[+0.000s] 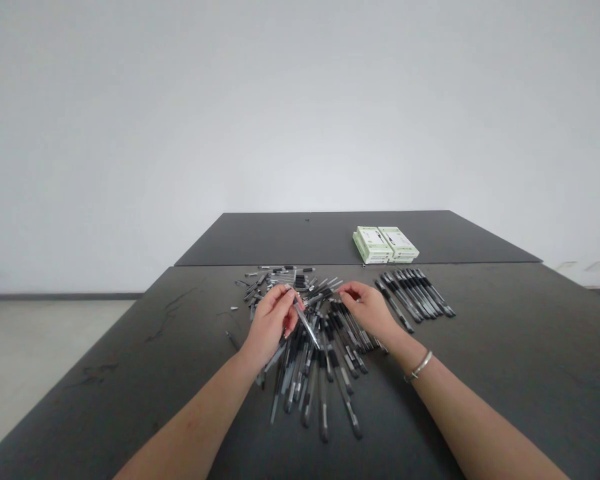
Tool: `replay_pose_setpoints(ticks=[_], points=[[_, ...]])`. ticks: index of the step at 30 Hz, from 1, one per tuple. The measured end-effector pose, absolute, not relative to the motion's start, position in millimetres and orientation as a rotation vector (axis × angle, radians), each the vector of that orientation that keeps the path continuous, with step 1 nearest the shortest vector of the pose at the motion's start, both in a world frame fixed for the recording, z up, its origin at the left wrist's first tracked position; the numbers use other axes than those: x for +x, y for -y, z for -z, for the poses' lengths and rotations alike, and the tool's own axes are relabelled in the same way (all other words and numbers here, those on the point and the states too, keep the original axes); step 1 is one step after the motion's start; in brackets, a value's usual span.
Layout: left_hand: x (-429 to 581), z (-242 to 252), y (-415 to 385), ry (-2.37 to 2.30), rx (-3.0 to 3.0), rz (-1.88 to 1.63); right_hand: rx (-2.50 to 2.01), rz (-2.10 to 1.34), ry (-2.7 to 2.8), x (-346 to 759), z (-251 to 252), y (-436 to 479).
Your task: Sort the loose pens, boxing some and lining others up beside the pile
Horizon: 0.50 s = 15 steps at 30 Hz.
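My left hand (pixel 273 317) is closed around a clear-barrelled pen (pixel 308 328), which slants down to the right over the pile. To its right, my right hand (pixel 367 308) has its thumb and fingertips pinched together above the pile's upper right part. Whatever is between those fingertips is too small to make out. Beneath both hands spreads a loose pile of pens (pixel 323 400) with clear barrels and dark grips, many fanned toward me. Thin parts and caps lie mixed in at the back of the heap.
A neat row of pens (pixel 420 293) lies right of the pile. Behind it, green-and-white boxes (pixel 384 245) are stacked on the far dark table (pixel 280 237). A seam runs between the far table and the near table (pixel 520 347). A small pale piece (pixel 234 308) lies left of the heap.
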<state>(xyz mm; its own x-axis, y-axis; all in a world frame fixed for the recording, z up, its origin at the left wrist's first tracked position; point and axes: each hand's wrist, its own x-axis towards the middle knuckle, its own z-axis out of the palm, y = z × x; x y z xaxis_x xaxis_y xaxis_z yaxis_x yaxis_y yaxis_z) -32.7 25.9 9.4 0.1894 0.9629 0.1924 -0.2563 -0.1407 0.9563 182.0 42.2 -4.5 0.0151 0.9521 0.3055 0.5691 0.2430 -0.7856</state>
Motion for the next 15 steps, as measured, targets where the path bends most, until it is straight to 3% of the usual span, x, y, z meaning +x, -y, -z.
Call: replay_pose_setpoints(ticks=[4, 15], points=[[-33, -11, -27, -0.808, 1.218, -1.280, -1.495, -0.328, 1.849, 182, 6, -46], [-34, -16, -24, -0.825, 1.166, -1.304, -1.393, -0.163, 2.397, 158, -2, -51]])
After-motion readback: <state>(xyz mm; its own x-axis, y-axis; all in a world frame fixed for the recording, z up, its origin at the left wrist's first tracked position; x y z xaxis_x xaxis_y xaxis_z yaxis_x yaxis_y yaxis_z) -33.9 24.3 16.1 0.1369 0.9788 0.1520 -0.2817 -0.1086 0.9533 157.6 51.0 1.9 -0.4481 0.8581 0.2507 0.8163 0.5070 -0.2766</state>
